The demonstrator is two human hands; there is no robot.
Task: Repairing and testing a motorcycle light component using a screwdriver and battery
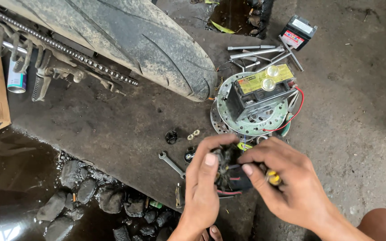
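We have both the left hand [200, 187] and right hand [287, 183] closed around a dirty wired part [229, 172], wires yet undone, battery [258, 91] out on the brake disc [264, 122].

Soft, even daylight, faint shadows, glare on the puddle [5, 223] bottom left, perhaps slight blur at the edges.

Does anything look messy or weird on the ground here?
Yes. A battery sits on top of stacked brake discs with its red wire hanging loose. Metal rods, a spanner and small nuts lie scattered on the concrete, and a puddle spreads beside them.
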